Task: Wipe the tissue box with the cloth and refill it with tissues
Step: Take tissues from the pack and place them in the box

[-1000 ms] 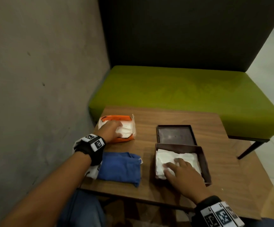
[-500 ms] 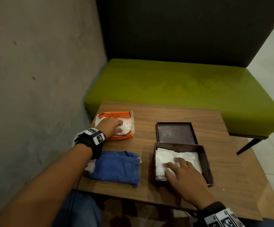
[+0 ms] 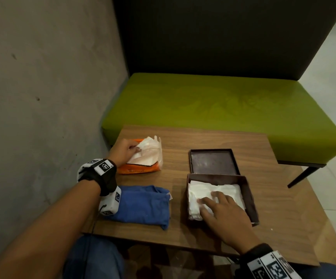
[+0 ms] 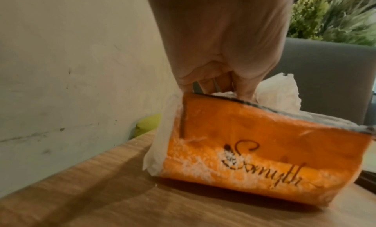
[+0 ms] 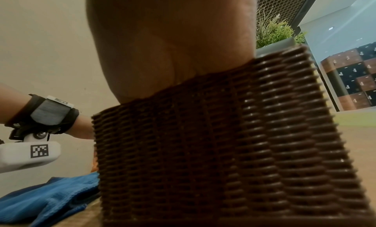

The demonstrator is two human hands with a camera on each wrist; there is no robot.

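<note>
The brown woven tissue box (image 3: pixel 250 200) (image 5: pixel 223 150) stands open on the wooden table (image 3: pixel 213 137), with white tissues (image 3: pixel 229 190) inside. My right hand (image 3: pixel 221 206) lies flat on those tissues and presses them down; the box wall hides its fingers in the right wrist view. The box lid (image 3: pixel 213 162) lies upturned just behind the box. At the far left, my left hand (image 3: pixel 127 152) (image 4: pixel 221 79) pinches tissues (image 3: pixel 149 146) (image 4: pixel 278 92) in the orange tissue pack (image 3: pixel 141 170) (image 4: pixel 264 156). The folded blue cloth (image 3: pixel 143 204) (image 5: pixel 46 200) lies near the front edge.
A grey concrete wall (image 3: pixel 42 97) runs close along the table's left side. A green bench seat (image 3: pixel 223 105) with a dark backrest stands behind the table. The table's right part beyond the box is bare wood.
My left hand has lifted a bunch of tissues up out of the orange pack, whose near side has tipped up. My right hand has stayed flat on the tissues in the box.
</note>
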